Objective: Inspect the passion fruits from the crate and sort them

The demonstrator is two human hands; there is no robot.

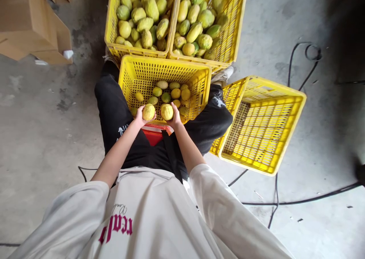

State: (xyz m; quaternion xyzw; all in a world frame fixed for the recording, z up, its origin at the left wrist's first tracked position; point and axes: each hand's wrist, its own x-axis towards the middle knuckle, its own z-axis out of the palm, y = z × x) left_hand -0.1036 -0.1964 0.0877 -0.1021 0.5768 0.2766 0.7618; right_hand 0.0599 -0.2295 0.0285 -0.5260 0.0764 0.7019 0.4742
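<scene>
My left hand (139, 116) is closed around the side of a yellow lemon (148, 112). A second yellow lemon (167, 112) rests in my right hand (176, 116), with the fingers curled behind it. The two hands are level and a small gap separates the fruits. Both are over the near edge of a yellow plastic crate (165, 64) between my knees. On the perforated bottom of this crate lie several green and yellow lemons (165, 97), mostly toward its right side. The undersides of the held fruits and some fingertips are hidden.
Beyond my crate stand two yellow crates, left (137, 53) and right (205, 61), holding many green-yellow fruits. Another yellow crate (273, 86) is tilted beside my right leg. Cardboard boxes (28, 19) stand at upper left. Black cables (313, 196) cross the concrete floor.
</scene>
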